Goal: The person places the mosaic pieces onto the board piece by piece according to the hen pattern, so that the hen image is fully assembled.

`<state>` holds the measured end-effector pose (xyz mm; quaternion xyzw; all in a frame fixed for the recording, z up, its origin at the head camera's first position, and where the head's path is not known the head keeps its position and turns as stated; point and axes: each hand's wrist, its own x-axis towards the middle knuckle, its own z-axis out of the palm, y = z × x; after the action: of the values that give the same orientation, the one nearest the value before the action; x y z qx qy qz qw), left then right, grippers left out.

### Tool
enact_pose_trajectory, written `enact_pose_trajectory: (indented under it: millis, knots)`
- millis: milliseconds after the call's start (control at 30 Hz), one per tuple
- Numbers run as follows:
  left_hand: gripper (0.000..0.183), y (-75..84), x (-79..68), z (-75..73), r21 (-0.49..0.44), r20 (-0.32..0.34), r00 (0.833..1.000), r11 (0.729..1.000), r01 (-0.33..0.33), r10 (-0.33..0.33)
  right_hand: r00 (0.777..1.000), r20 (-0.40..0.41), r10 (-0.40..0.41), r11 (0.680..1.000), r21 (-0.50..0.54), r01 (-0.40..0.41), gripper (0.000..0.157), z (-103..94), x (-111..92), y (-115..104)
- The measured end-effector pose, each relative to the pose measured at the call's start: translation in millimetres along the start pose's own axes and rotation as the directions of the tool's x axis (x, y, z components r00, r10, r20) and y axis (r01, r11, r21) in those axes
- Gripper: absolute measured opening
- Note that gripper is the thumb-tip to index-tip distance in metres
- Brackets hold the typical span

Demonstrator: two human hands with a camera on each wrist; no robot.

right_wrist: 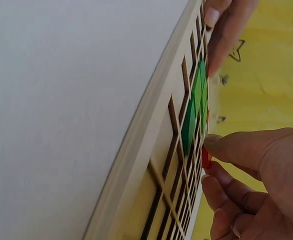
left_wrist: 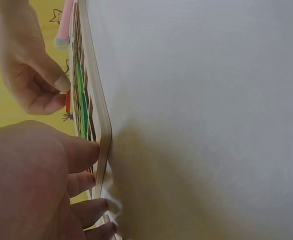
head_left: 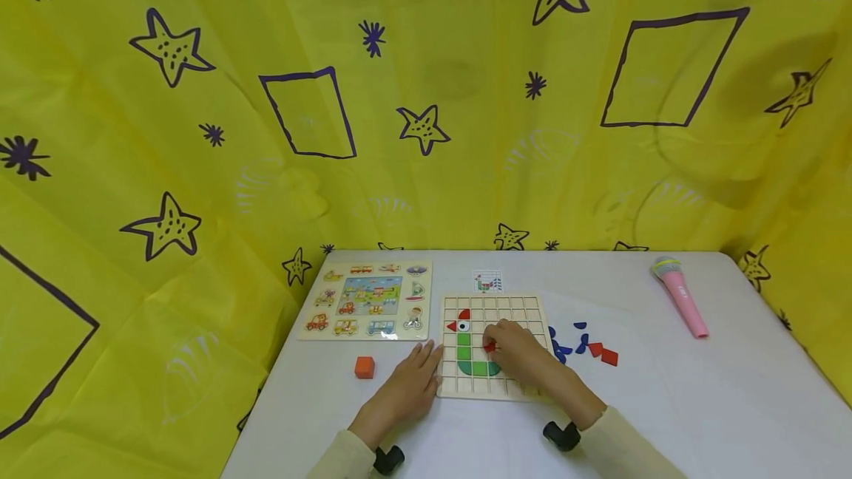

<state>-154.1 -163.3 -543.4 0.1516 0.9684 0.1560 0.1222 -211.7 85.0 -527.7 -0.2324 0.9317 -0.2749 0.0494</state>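
Note:
A wooden grid board (head_left: 519, 383) lies on the white table, with green tiles (head_left: 464, 352), a round eye tile (head_left: 464, 326) and red pieces (head_left: 464, 313) set in its squares as a bird's head and body. My right hand (head_left: 522, 352) pinches a small red tile (right_wrist: 206, 157) between thumb and fingertips, close over the board beside the green column. My left hand (head_left: 414, 381) lies with fingers extended at the board's left edge; in the left wrist view its thumb (left_wrist: 84, 154) touches the rim.
Loose blue pieces (head_left: 581, 344) and red squares (head_left: 609, 357) lie right of the board. Behind it sits a pattern card (head_left: 488, 282). A vehicle picture puzzle (head_left: 419, 327) and an orange cube (head_left: 364, 367) are at left, a pink toy microphone (head_left: 684, 301) at far right.

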Motion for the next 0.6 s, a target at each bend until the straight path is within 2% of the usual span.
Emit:
enact_pose_trajectory:
  millis: [200,600]
  knots:
    - [0.061,0.6,0.0,-0.4,-0.002,0.000,1.000,1.000,-0.001,0.001,0.997,0.005,-0.074,0.997,-0.023,0.074,0.011,9.7,5.2,-6.9]
    - [0.062,-1.3,0.7,1.3,0.001,0.000,1.000,1.000,0.001,-0.001,0.995,0.057,-0.078,0.997,0.006,0.078,0.008,11.1,8.1,-3.9]
